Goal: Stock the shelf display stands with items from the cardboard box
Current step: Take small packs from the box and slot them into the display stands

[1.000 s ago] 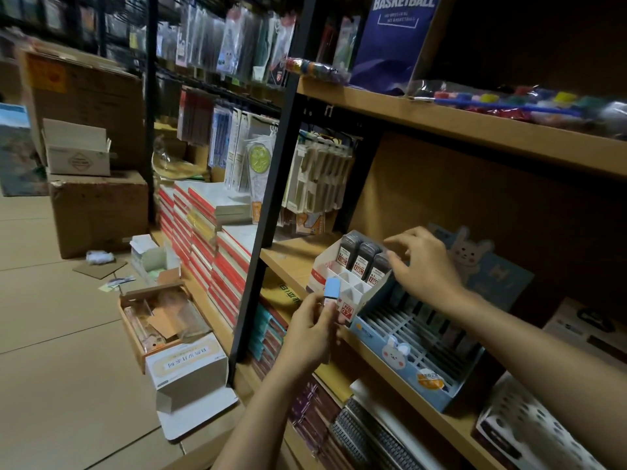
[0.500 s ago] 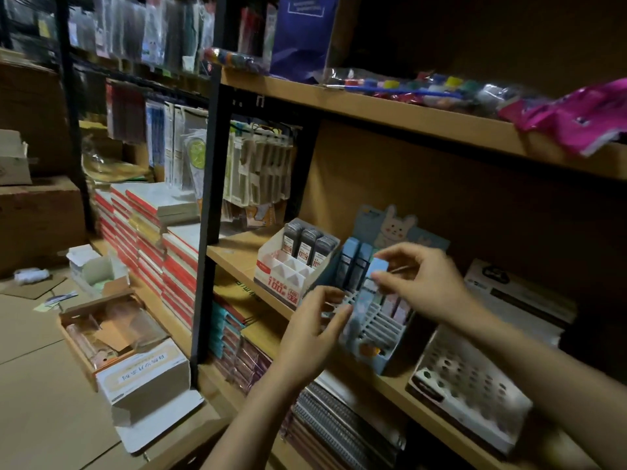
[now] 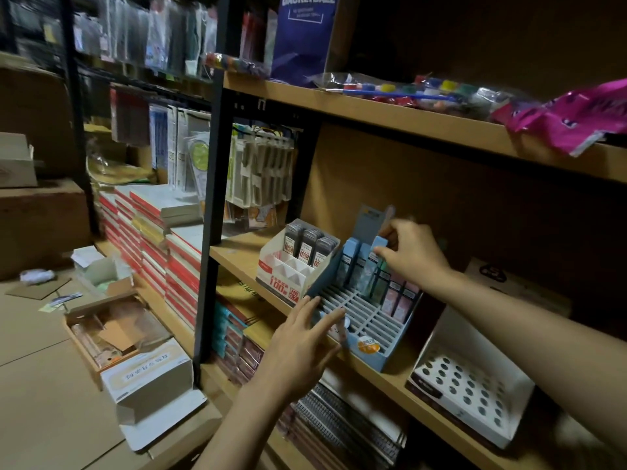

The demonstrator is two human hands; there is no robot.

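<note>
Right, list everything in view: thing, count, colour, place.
blue stand: one, slotted, middle shelf
blue box: one, pinched over the stand's back row
white stand: one, three dark packs, left of blue stand
holed tray: one, white, right of blue stand
paint pots: a bagged strip, mixed colours, top shelf
pink bag: one, top shelf right
notebooks: stacks, red and white, left
cardboard box: one, open, floor
left hand: open, at blue stand's front
right hand: pinching blue box

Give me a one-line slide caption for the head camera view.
Right hand slots a blue item into the blue display stand while the left hand steadies it.
</note>
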